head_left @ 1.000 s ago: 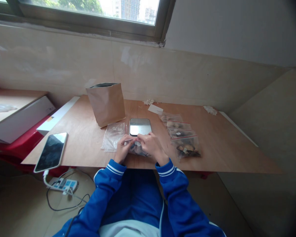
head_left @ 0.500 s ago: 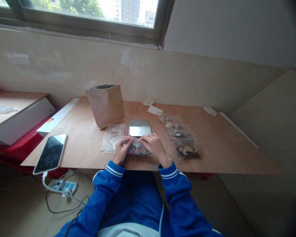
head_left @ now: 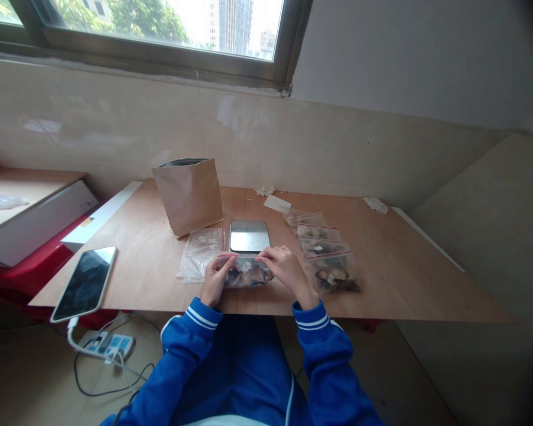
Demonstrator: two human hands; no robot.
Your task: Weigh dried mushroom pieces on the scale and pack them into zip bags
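A clear zip bag (head_left: 247, 276) with dark and tan dried pieces and a small white label lies near the table's front edge. My left hand (head_left: 215, 278) pinches the left end of its red-lined top. At the right end of the same top, my right hand (head_left: 285, 269) pinches with thumb and fingertips. Just behind the bag sits a flat scale (head_left: 249, 235) with a shiny plate. Several filled zip bags (head_left: 333, 272) overlap in a row to the right of my right hand. Flat, unfilled clear bags (head_left: 199, 254) lie left of my left hand.
An open brown paper pouch (head_left: 189, 198) stands at the back left. A phone (head_left: 85, 283) on a charging cable lies at the left edge, above a power strip (head_left: 109, 344) on the floor. A white card (head_left: 277, 203) and crumpled white scraps (head_left: 375, 205) lie toward the wall.
My right hand has slid right along the bag's top, away from my left hand. More of the bag and its label now shows. The whole view has shifted slightly.
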